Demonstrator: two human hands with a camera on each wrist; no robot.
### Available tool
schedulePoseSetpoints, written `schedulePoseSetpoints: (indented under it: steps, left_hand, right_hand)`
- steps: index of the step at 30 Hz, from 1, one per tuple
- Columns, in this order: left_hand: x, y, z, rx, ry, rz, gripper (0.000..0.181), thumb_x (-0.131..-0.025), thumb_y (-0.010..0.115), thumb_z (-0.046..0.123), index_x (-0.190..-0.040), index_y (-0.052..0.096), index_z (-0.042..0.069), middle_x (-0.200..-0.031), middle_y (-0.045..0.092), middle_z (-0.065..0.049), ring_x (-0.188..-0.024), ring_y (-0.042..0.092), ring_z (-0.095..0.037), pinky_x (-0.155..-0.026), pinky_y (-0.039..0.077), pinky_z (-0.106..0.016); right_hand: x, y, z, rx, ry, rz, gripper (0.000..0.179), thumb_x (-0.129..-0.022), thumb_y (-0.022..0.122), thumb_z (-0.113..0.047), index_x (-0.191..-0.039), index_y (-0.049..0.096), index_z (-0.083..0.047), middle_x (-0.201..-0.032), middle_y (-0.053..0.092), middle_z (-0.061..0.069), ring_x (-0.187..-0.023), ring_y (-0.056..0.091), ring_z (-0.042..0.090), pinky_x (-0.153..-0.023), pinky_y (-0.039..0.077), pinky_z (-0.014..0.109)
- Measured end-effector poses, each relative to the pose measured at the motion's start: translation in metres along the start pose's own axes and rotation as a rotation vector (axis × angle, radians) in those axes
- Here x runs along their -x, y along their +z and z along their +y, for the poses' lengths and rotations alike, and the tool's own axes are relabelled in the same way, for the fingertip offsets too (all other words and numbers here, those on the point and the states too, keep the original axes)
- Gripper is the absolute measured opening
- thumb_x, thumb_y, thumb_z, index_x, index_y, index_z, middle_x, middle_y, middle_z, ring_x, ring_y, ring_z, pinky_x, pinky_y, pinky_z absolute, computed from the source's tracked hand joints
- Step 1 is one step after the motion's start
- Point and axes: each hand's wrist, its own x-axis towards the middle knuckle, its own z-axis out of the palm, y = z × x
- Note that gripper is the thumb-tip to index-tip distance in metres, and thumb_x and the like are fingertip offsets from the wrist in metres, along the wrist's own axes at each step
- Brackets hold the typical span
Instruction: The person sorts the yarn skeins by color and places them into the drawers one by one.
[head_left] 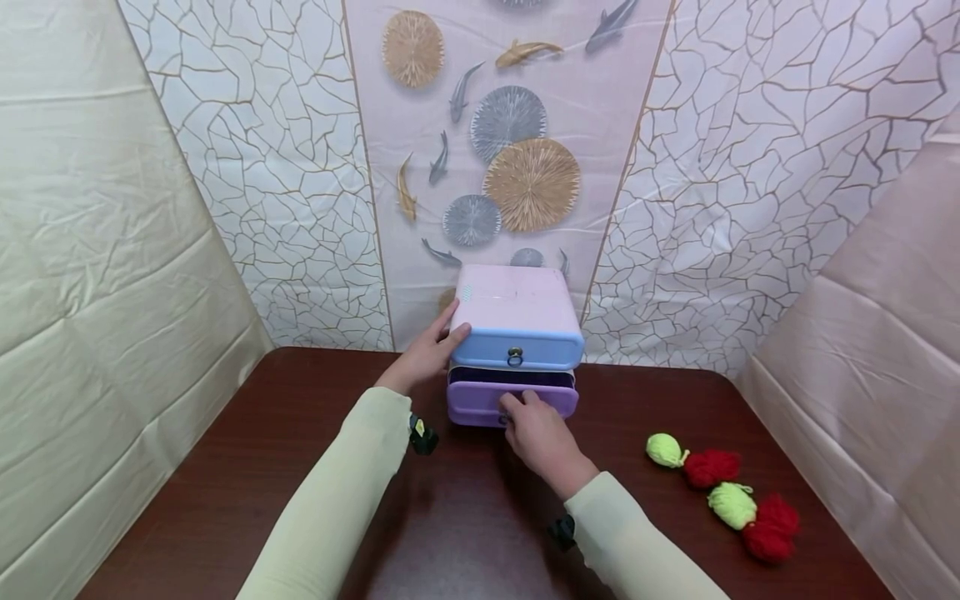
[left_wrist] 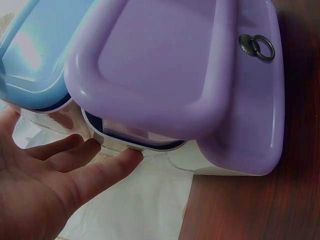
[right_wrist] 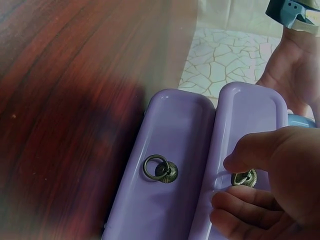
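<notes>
A small drawer box with a pale pink top [head_left: 513, 296] stands at the table's back. Its blue drawer [head_left: 480, 348] is above a purple drawer [head_left: 474, 395] that juts out. Below, a second purple drawer [right_wrist: 175, 117] sits further in, hidden in the head view. My left hand [head_left: 423, 358] rests against the box's left side, its fingers extended and touching the side wall in the left wrist view. My right hand [head_left: 543, 437] is at the front of the jutting drawer, thumb and fingers curled about its ring pull [right_wrist: 248, 178]. The drawer's contents are not visible.
Two green yarn balls [head_left: 664, 450] and two red yarn bundles [head_left: 772, 527] lie in a line on the right side of the brown table [head_left: 247, 492]. A patterned cloth [head_left: 300, 167] hangs behind the box, with plain cloths on both sides.
</notes>
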Motion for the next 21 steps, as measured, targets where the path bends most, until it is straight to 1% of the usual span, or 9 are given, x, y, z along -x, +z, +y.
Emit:
schedulePoseSetpoints:
  steps: [5, 11, 17, 21]
  left_hand:
    - [0.000, 0.000, -0.001, 0.009, 0.015, -0.005, 0.069, -0.093, 0.048, 0.062, -0.151, 0.012, 0.051, -0.154, 0.035, -0.016, -0.123, 0.053, -0.036, -0.089, 0.053, -0.048]
    - [0.000, 0.000, 0.001, 0.015, 0.013, 0.003, 0.070, -0.093, 0.048, 0.062, -0.151, 0.013, 0.050, -0.153, 0.038, -0.015, -0.118, 0.057, -0.036, -0.085, 0.055, -0.047]
    - [0.000, 0.000, 0.001, 0.011, 0.014, 0.004, 0.069, -0.093, 0.049, 0.063, -0.151, 0.013, 0.051, -0.152, 0.039, -0.015, -0.116, 0.057, -0.036, -0.087, 0.054, -0.050]
    - [0.000, 0.000, 0.000, 0.015, 0.017, 0.000, 0.070, -0.092, 0.049, 0.063, -0.151, 0.014, 0.051, -0.151, 0.039, -0.015, -0.115, 0.058, -0.035, -0.084, 0.055, -0.045]
  right_hand:
    - [0.004, -0.001, -0.002, 0.000, -0.012, 0.017, 0.021, -0.081, 0.069, -0.005, -0.097, 0.059, -0.014, -0.078, 0.051, 0.004, -0.064, 0.051, 0.018, -0.054, 0.043, 0.029]
    - [0.008, -0.003, -0.003, -0.008, -0.020, 0.033, 0.019, -0.082, 0.069, -0.004, -0.095, 0.059, -0.014, -0.075, 0.050, 0.003, -0.064, 0.049, 0.016, -0.055, 0.042, 0.028]
    - [0.012, -0.004, -0.005, -0.011, -0.026, 0.032, 0.018, -0.083, 0.067, -0.003, -0.096, 0.059, -0.013, -0.076, 0.050, 0.003, -0.065, 0.049, 0.015, -0.056, 0.043, 0.027]
    - [0.015, -0.004, -0.006, -0.012, -0.026, 0.030, 0.017, -0.084, 0.067, -0.004, -0.095, 0.059, -0.014, -0.076, 0.050, 0.002, -0.065, 0.048, 0.014, -0.057, 0.042, 0.027]
